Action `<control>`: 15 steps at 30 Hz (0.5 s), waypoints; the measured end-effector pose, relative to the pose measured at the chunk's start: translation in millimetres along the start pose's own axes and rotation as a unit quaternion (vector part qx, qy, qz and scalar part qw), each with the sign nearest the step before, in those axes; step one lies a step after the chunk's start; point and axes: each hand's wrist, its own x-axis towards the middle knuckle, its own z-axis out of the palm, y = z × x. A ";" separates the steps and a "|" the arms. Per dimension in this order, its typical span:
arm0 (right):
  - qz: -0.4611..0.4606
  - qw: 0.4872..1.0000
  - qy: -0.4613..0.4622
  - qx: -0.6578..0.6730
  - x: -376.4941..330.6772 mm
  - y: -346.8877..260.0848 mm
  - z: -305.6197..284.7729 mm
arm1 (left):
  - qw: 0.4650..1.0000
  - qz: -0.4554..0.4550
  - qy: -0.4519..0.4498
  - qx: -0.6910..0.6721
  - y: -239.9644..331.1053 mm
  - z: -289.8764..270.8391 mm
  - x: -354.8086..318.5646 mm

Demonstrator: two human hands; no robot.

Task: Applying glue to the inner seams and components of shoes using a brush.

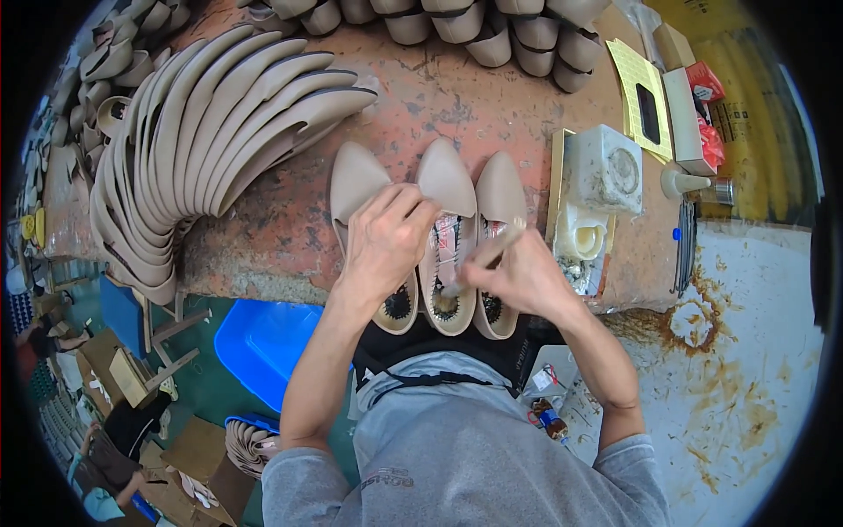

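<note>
Three beige pointed slip-on shoe uppers lie side by side at the table's front edge, toes pointing away from me: a left shoe (358, 169), a middle shoe (444, 171) and a right shoe (501, 180). Their insides show dark stitching around the heels. My left hand (386, 235) rests over the left shoe, its bent fingers closed at the middle shoe's opening edge. Gripped in my right hand (525, 274) is a brush (498, 245) with a pale handle. It slants down, and its tip reaches into the heel of the middle shoe.
A long fanned stack of beige shoe uppers (189, 145) covers the left of the table (421, 97); more uppers (457, 26) line the back. On the right stand a stained white container (604, 169), a cream-coloured cup (587, 239) and a phone (648, 112). Below left sits a blue tub (263, 338).
</note>
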 end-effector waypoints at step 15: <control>-0.076 0.893 0.444 -0.007 -115.7 42.7 -57.0 | 0.970 -0.098 -0.090 0.204 -24.5 -6.0 -35.2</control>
